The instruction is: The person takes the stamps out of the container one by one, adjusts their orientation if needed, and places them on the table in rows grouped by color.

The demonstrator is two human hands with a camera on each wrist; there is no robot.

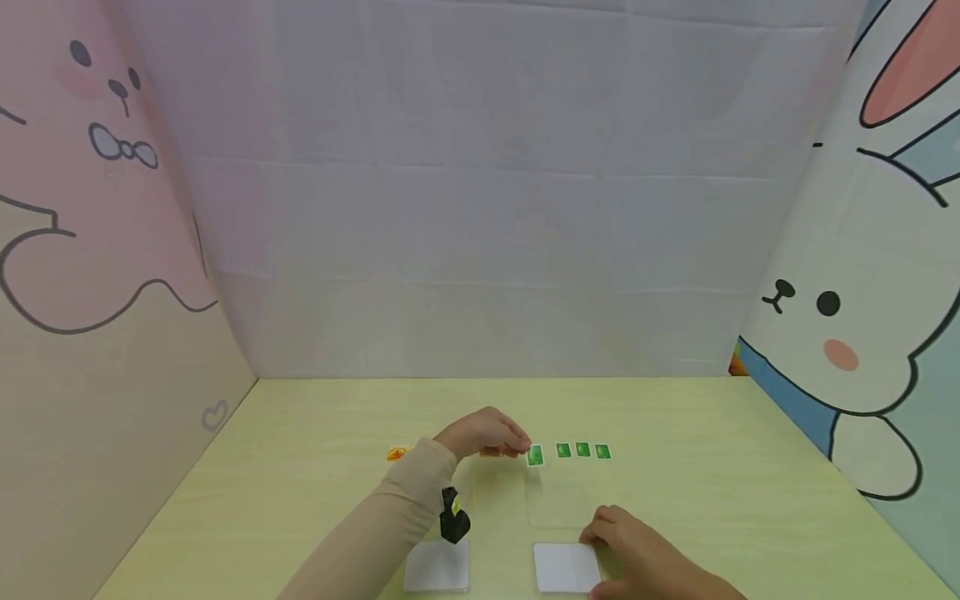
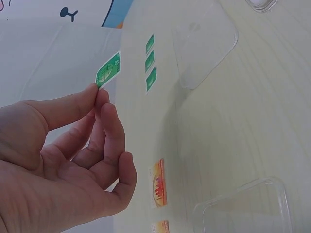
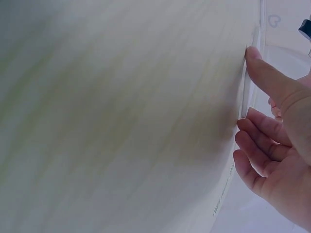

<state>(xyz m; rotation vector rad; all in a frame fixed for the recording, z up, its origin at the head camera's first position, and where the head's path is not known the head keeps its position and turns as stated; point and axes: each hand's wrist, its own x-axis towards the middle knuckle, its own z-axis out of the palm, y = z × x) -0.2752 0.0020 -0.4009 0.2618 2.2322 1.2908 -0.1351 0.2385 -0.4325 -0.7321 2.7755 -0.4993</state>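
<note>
My left hand (image 1: 486,432) pinches a small green card (image 2: 108,70) with a white border between thumb and index finger, raised over the table. Three more green cards (image 1: 582,450) lie in a row to the right of it. Below the left hand, in the left wrist view, are orange-and-yellow cards (image 2: 159,184). My right hand (image 1: 637,550) holds a flat white rectangular case (image 1: 566,568) at its right side, thumb at the near corner and fingers at the far one. The right wrist view shows the white case (image 3: 246,92) edge-on between thumb and fingers.
Another flat white case (image 1: 437,567) lies to the left, partly behind the left forearm. A clear plastic tray (image 1: 558,508) sits between the green cards and the right case. In the left wrist view a second clear tray (image 2: 243,213) shows. Fabric walls (image 1: 480,208) surround the table.
</note>
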